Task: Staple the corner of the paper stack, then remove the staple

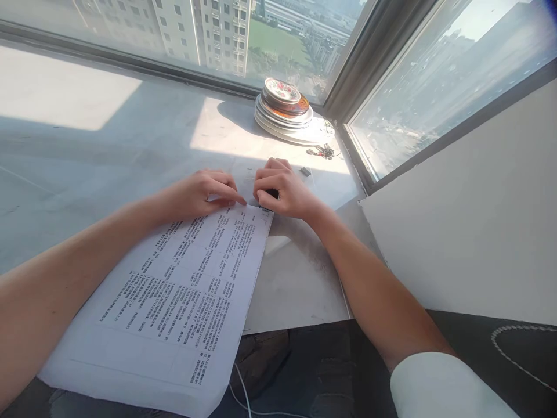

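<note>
A stack of printed paper, covered in rows of dark characters, slants across the near edge of the pale surface, its lower end hanging past it. My left hand lies over the far edge of the paper, holding it, with the index finger stretched towards the top corner. At that corner my right hand is closed around a small dark object. The fingers cover most of it, so its kind does not show. A small grey block, like a strip of staples, lies just beyond the right hand.
Stacked plates stand by the window corner, with a bunch of keys in front. Window frames bound the far and right sides. A white panel rises at right. A white cable hangs below the front edge.
</note>
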A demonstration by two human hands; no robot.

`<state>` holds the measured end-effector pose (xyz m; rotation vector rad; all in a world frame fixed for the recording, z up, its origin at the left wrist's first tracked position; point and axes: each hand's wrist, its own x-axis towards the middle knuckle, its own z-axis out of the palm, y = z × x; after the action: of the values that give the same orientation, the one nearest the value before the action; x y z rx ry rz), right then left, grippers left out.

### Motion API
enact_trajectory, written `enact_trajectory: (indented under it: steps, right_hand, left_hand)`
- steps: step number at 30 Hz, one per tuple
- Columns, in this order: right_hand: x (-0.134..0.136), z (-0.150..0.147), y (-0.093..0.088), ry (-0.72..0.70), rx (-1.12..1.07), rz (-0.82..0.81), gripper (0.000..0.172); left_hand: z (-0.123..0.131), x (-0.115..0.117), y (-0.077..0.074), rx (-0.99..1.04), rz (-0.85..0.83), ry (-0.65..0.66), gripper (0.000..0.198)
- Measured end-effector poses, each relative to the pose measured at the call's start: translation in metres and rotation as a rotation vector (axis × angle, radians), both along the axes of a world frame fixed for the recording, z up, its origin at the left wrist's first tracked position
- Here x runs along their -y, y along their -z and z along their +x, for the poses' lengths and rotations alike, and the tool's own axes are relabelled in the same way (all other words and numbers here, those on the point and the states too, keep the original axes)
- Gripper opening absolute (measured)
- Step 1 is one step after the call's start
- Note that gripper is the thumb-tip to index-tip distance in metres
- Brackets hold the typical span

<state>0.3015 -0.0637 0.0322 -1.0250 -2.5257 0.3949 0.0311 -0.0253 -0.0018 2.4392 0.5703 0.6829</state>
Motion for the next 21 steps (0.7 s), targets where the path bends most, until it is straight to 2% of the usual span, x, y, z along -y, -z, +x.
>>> enact_trajectory:
  steps: [9,21]
  right_hand:
    - [0.003,-0.004,0.001,-0.001,0.024,0.042,0.031]
    - [0.005,-0.002,0.011,-0.051,0.166,0.242,0.032]
  left_hand:
    - [0.001,0.002,-0.002,0.022,0.027,0.016,0.022]
    - [0.001,0.003,-0.003,0.006,0.056,0.041,0.025]
